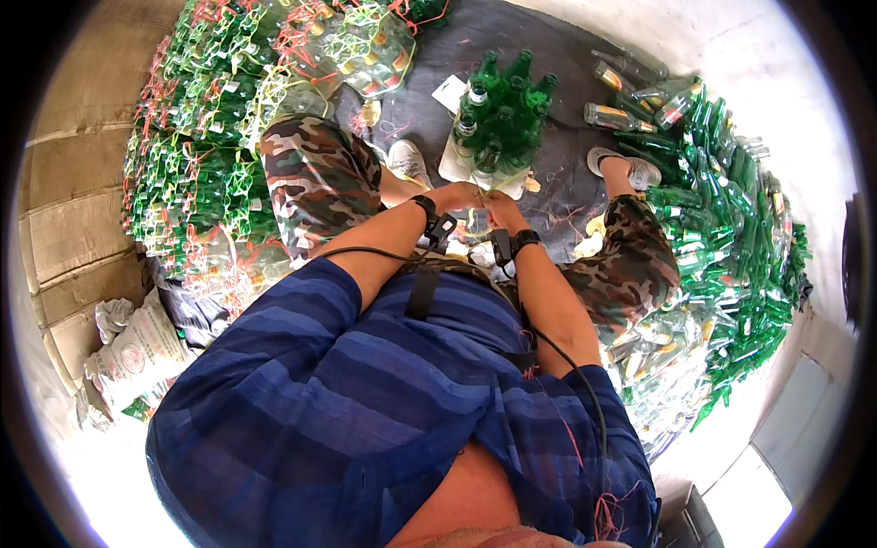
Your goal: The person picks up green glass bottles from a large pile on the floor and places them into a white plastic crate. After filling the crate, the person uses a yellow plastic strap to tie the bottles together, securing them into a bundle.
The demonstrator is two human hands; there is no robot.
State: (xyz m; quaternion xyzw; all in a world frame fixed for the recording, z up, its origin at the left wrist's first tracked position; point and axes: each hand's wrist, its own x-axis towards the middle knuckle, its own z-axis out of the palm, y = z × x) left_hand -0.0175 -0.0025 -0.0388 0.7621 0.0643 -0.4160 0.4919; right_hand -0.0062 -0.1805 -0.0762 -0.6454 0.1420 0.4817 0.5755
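Note:
Several upright green glass bottles (503, 113) stand in a tight cluster on a pale flat base (452, 164) between my feet. A thin yellow-green plastic cord (507, 182) runs along the near side of the cluster, and part of it hangs in a loop below my hands. My left hand (460, 196) and my right hand (503, 209) meet just in front of the bottles, fingers pinched on the cord. The fingertips are close together, and the exact crossing of the cord is too small to make out.
Netted bundles of bottles (233, 123) are stacked at the left beside a cardboard wall (75, 171). Loose bottles (719, 205) lie heaped at the right against a pale wall. Cord scraps (565, 222) litter the dark floor sheet (569, 89). A black cable (370, 252) runs along my left arm.

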